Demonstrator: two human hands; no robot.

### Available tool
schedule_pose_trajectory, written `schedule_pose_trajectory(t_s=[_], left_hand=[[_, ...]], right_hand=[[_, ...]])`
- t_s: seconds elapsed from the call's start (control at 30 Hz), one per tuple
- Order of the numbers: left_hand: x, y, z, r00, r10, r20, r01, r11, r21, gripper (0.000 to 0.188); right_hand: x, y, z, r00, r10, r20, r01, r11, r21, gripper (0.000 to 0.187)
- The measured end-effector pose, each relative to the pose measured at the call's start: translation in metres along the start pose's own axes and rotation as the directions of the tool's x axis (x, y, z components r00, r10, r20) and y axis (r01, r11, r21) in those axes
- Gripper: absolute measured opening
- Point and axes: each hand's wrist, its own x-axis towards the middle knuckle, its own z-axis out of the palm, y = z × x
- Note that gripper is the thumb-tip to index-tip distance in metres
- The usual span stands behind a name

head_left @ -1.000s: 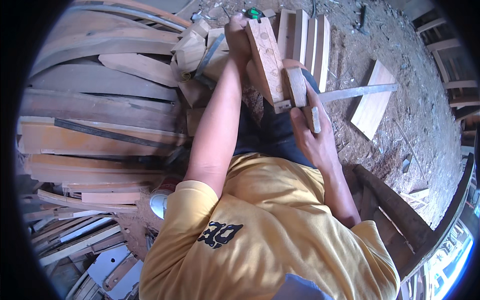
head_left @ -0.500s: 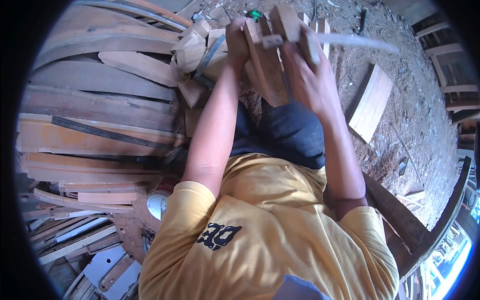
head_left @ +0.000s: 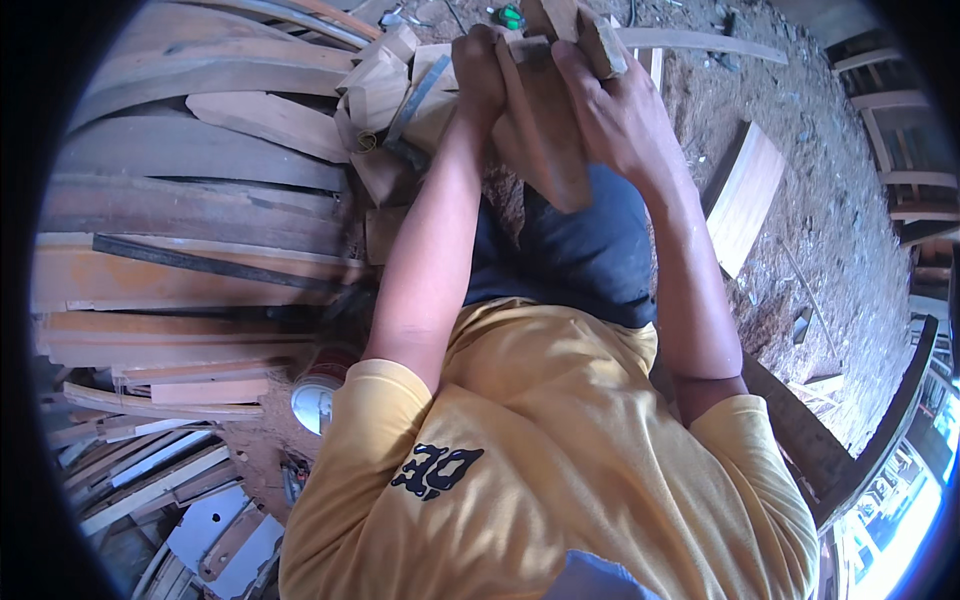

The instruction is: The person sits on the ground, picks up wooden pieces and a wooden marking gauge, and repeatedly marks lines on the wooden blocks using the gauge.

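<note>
A thick wooden board slants over my dark trousers, its near end by my lap. My left hand is closed around the board's left edge near its far end. My right hand grips a small wooden block at the board's right side, fingers partly hidden. Another wooden block stands at the board's far end, cut off by the upper edge of the view. A long thin pale strip reaches rightward from behind the right hand's block; whether they are joined I cannot tell.
Curved wooden planks are stacked along the left. Offcuts lie beside my left forearm. A light board rests on the dirt floor at right. A can stands by my left elbow, and a curved dark timber is at lower right.
The pale strip, blurred before, has shifted up and left and now looks sharp. My right hand and its block have moved slightly toward the upper left. The left hand keeps its hold.
</note>
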Motion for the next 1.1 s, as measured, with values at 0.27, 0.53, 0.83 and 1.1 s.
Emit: schedule_pose_trajectory(t_s=[0.27, 0.53, 0.83, 1.1], left_hand=[[0.015, -0.044, 0.011, 0.872, -0.415, 0.258, 0.456, 0.5, -0.736, 0.039], [0.014, -0.066, 0.023, 0.858, -0.338, 0.387, 0.467, 0.196, -0.862, 0.036], [0.02, -0.034, 0.003, 0.881, -0.443, 0.165, 0.408, 0.538, -0.738, 0.041], [0.012, -0.042, 0.018, 0.983, -0.174, -0.051, 0.136, 0.896, -0.422, 0.032]], right_hand=[[-0.059, -0.006, -0.007, 0.991, 0.113, 0.072, -0.114, 0.993, 0.009, 0.055], [-0.128, -0.007, -0.014, 0.951, 0.283, 0.128, -0.295, 0.951, 0.087, 0.062], [-0.134, -0.007, -0.024, 0.925, 0.371, 0.086, -0.359, 0.776, 0.518, 0.059], [0.001, -0.013, -0.01, 0.992, 0.119, 0.04, -0.123, 0.985, 0.122, 0.061]])
